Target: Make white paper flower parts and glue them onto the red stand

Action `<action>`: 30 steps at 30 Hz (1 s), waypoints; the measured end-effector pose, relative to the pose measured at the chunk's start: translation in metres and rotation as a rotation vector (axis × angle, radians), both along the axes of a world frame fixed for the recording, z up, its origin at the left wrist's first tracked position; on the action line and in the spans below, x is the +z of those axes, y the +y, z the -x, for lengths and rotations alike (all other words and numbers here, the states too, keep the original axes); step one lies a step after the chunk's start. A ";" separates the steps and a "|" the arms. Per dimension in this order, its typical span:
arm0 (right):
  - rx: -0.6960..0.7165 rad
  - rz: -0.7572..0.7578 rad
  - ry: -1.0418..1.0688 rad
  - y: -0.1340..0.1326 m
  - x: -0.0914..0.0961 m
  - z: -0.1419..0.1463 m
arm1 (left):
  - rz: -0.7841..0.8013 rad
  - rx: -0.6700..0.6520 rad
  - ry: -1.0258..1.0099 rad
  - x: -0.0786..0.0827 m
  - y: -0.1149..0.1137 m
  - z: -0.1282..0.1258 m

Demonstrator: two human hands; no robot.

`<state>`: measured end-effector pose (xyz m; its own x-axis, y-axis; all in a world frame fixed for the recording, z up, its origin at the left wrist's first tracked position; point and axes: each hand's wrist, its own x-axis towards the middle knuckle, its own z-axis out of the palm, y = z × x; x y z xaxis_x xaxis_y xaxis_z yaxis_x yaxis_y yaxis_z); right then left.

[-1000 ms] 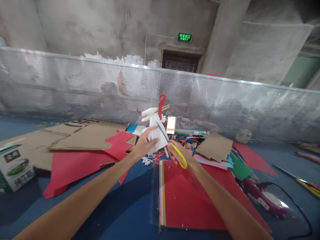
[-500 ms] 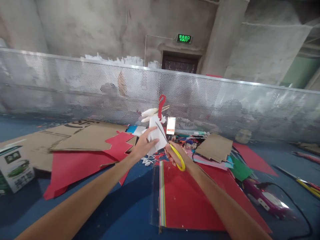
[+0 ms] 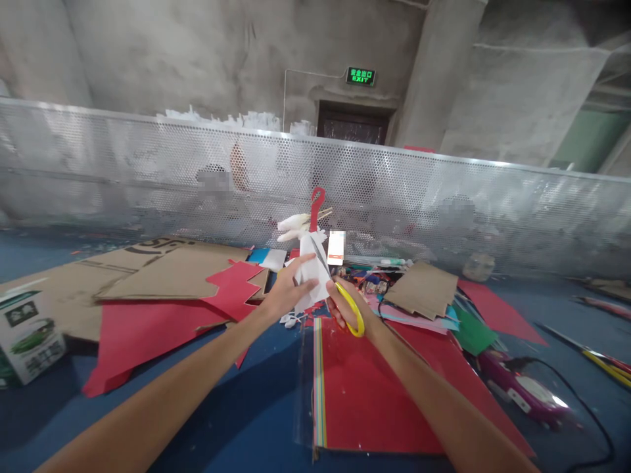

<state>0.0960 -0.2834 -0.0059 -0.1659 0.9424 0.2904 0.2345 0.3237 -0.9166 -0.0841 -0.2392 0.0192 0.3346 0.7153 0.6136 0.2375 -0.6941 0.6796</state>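
Pinched in my left hand is a piece of white paper, held up above the table. My right hand is closed round the yellow handles of a pair of scissors, whose dark blades lie across the paper. Behind the paper stand a red cut-out strip and white flower-like pieces. Below my hands lies a stack of coloured paper with red on top. Small white scraps sit beside it.
Brown cardboard and red paper lie at left, near a carton. A lit phone stands behind my hands. At right are a purple device with a cable and another pair of scissors. A perforated metal screen runs behind.
The white paper has turned slightly and shifted a little to the right with my left hand. My right hand keeps the scissors almost in place, blades still across the paper.
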 end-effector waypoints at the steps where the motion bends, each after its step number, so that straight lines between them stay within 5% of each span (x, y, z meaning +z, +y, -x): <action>1: -0.009 -0.001 0.002 0.000 0.000 0.000 | -0.003 -0.005 -0.003 0.000 0.000 0.000; 19: -0.073 -0.070 0.001 0.003 0.003 -0.010 | 0.036 -0.078 0.068 -0.001 -0.002 -0.002; 25: -0.144 -0.056 0.088 0.002 0.013 -0.022 | 0.099 -0.066 0.095 -0.006 0.019 0.009; 30: -0.297 -0.122 -0.403 0.010 0.027 -0.064 | 0.137 0.057 0.220 -0.002 0.063 0.055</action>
